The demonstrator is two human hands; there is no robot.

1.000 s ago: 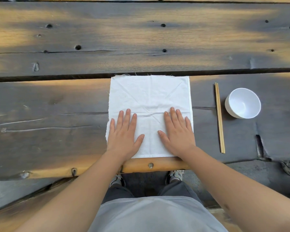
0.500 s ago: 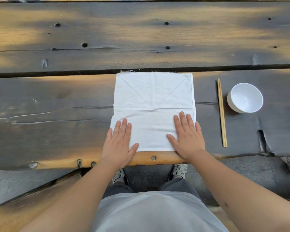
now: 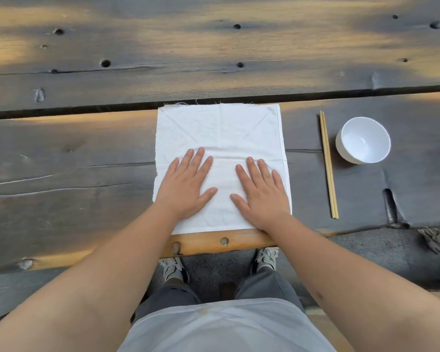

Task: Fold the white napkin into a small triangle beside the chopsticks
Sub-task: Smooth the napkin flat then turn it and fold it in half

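A white square napkin (image 3: 221, 128) lies spread flat on the dark wooden table (image 3: 87, 186), its near edge at the table's front rim. Faint diagonal and cross creases mark the cloth. My left hand (image 3: 186, 186) rests palm down on the napkin's near left part, fingers spread. On the near right part my right hand (image 3: 261, 193) lies flat in the same way. Neither hand grips the cloth. A pair of wooden chopsticks (image 3: 328, 163) lies to the right of the napkin, pointing away from me.
A white bowl (image 3: 363, 139) stands just right of the chopsticks. A dark gap between planks (image 3: 87, 110) runs across the table behind the napkin. The front edge has a pale wooden rim (image 3: 214, 242); my shoes show on the ground below it.
Both hands slid back toward the near corners half a second ago, then moved forward and inward again to the napkin's near half. The napkin stays flat.
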